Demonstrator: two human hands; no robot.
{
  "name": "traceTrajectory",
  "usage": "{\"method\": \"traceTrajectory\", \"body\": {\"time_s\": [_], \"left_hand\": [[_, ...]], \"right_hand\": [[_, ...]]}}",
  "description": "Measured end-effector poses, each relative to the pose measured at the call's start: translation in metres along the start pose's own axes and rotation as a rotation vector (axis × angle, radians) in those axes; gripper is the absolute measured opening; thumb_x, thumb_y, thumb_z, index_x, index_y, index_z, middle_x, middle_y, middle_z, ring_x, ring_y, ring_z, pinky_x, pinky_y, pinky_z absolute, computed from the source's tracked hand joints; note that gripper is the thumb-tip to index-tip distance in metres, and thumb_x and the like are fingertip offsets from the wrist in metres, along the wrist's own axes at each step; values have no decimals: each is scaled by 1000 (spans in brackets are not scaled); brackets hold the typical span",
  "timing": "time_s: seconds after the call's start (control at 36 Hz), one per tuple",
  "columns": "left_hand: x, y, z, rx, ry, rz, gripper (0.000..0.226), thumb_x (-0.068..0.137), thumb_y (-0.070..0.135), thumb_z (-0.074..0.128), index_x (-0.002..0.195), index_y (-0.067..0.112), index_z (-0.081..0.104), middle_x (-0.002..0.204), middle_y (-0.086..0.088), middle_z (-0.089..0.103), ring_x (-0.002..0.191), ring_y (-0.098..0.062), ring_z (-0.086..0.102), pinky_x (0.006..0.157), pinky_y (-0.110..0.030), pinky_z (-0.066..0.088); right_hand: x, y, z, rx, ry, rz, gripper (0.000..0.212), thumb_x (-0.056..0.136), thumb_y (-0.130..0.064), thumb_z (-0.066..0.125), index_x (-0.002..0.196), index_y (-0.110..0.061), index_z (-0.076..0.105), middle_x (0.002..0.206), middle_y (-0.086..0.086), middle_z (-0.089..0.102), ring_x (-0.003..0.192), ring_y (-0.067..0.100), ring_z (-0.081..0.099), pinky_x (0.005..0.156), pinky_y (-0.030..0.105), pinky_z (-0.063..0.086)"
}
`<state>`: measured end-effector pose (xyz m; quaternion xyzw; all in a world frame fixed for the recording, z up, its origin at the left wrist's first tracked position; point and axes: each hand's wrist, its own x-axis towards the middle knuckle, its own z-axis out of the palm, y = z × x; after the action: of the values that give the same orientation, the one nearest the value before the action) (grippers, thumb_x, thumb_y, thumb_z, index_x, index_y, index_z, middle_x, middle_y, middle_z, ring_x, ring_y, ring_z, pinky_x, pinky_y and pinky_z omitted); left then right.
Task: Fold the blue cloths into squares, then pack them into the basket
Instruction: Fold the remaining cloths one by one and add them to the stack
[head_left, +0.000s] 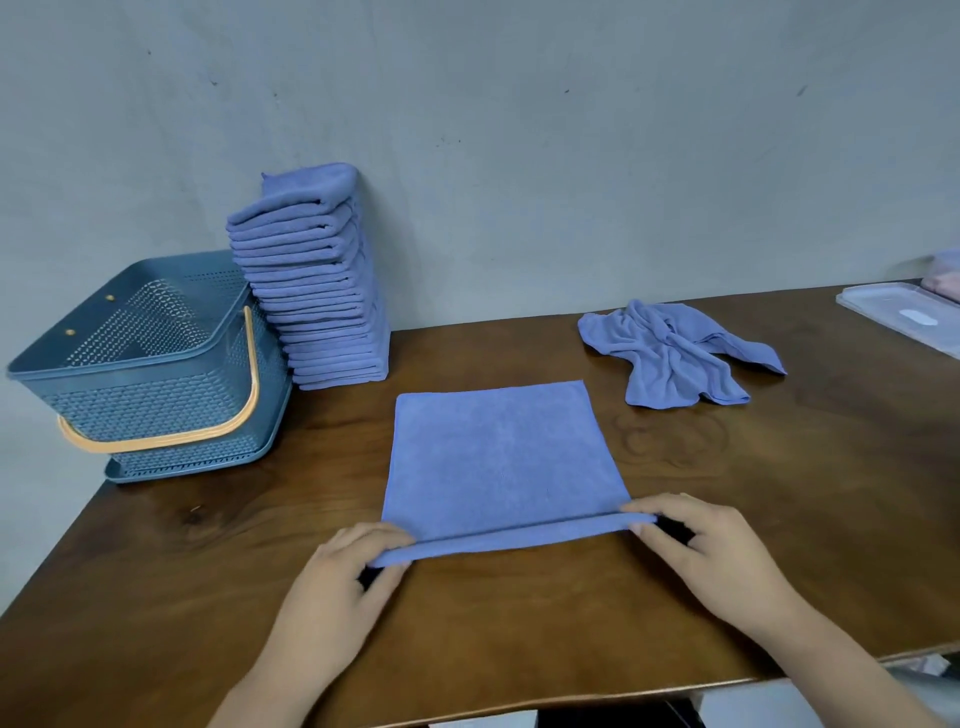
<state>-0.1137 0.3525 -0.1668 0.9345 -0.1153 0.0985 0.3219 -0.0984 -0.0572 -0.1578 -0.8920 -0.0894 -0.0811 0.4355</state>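
Note:
A blue cloth (501, 457) lies flat in the middle of the brown table, its near edge lifted slightly. My left hand (345, 577) pinches the near left corner and my right hand (711, 551) pinches the near right corner. A crumpled blue cloth (670, 353) lies farther back on the right. A tall stack of folded blue cloths (317, 291) leans against the wall at the back left. Beside it stands the blue perforated basket (140, 364) with an orange handle, and nothing shows inside it.
The brown wooden table (519, 623) ends close to me, and its left edge runs under the basket. A clear plastic lid or tray (904, 317) sits at the far right edge, with pinkish items behind it. A grey wall backs the table.

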Motion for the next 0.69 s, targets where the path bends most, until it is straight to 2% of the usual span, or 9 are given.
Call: {"method": "traceTrajectory", "body": {"time_s": [0.11,0.19,0.28,0.39,0.47,0.53,0.61,0.64,0.69], "left_hand": [[-3,11,-8,-165,-5,-105,26,98,24,74,105,49,78,109,24,74,110,-6,67,93,-21,48],[-5,16,-10,-270,-3,-161,27,96,24,76,103,50,79,106,21,75,106,-6,69,92,-24,50],[-6,19,-12,-304,-9,-176,27,95,22,77,101,48,81,102,17,76,101,-9,69,89,-23,51],[-6,27,-16,-355,-10,-152,23,95,18,77,102,40,82,104,9,77,105,-14,69,91,-22,50],[1,28,-19,-426,-11,-150,16,97,16,75,105,29,81,106,1,77,104,-20,71,94,-33,52],[12,27,-21,-483,-6,-149,8,99,23,76,106,22,80,102,-4,77,97,-21,71,91,-42,51],[39,32,-27,-554,55,-141,20,93,33,70,101,17,78,90,-4,74,90,-28,69,83,-40,48],[50,33,-29,-580,71,-136,23,93,33,68,101,14,77,88,-5,73,88,-28,68,81,-40,46],[75,30,-30,-635,88,-161,30,93,37,68,101,10,74,92,-11,70,87,-24,65,80,-43,45]], "right_hand": [[-1,-7,-1,66,-37,50,24,96,-20,77,106,-42,81,108,-19,76,106,7,71,92,24,52],[-4,-9,-4,131,-38,72,22,97,-17,75,102,-38,81,108,-12,77,105,12,71,94,29,51],[-5,-11,-6,167,-39,64,21,96,-14,75,101,-34,81,105,-7,77,103,17,70,94,32,50],[-3,-15,-7,200,-52,44,20,95,-12,76,99,-30,81,103,-5,75,106,18,67,94,27,49],[7,-18,-8,300,-67,24,15,97,-5,70,98,-18,77,110,3,74,109,22,68,96,30,51],[18,-22,-9,392,-60,38,12,100,-3,64,96,-11,73,109,5,75,107,25,69,94,30,52],[46,-25,-9,429,-22,52,12,104,-7,59,94,-6,66,91,16,64,89,34,61,86,42,47],[57,-25,-7,447,-3,65,13,105,-10,59,94,-7,65,92,21,60,86,36,58,83,45,45],[81,-24,-3,493,17,114,14,106,-19,60,101,-9,68,102,23,65,96,43,63,87,52,48]]}}
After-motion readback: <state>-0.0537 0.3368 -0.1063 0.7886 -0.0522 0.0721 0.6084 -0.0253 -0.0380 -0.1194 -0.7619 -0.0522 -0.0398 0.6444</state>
